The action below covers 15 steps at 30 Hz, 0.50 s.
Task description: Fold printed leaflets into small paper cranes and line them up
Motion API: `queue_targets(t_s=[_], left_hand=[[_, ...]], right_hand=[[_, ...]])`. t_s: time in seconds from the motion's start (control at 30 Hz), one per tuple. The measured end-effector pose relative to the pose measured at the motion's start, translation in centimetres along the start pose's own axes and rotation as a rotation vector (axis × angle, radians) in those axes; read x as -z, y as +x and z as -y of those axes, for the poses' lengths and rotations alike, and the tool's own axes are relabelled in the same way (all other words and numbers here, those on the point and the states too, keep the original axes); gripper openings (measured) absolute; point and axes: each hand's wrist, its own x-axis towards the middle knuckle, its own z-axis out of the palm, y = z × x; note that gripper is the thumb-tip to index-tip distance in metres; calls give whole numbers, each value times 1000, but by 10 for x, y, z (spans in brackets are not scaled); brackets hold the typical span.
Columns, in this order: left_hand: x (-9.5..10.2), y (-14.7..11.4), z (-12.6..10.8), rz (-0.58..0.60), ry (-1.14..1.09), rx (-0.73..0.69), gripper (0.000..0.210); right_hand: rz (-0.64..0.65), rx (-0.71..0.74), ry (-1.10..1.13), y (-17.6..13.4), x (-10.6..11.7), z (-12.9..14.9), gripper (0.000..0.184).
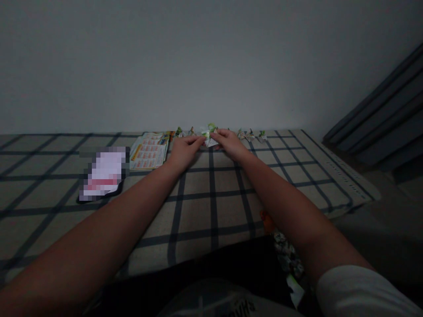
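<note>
Out in front of me, close to the wall, both hands hold one small folded piece of printed paper [210, 138], white with green. My left hand [185, 153] pinches its left side between thumb and fingers. On the right side, my right hand [231, 144] grips it the same way, fingers partly behind the paper. Several similar small paper pieces [251, 134] lie along the table's back edge, to the right of my hands. More paper pieces [179, 131] show behind my left hand, partly hidden by it.
A stack of printed sheets [148, 152] lies left of my left hand. Farther left is a blurred-out, phone-like object [105, 171]. A checked cloth [198, 198] covers the table. Crumpled or folded paper bits [287, 253] sit below my right forearm. Dark curtain [390, 105] hangs at right.
</note>
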Motion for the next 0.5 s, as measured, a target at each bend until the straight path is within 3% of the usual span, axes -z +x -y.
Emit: queue_targets(t_s=[0.5], left_hand=[[-1, 2, 4, 87, -4, -14, 37]], right_hand=[[21, -58, 62, 0, 2, 3, 26]])
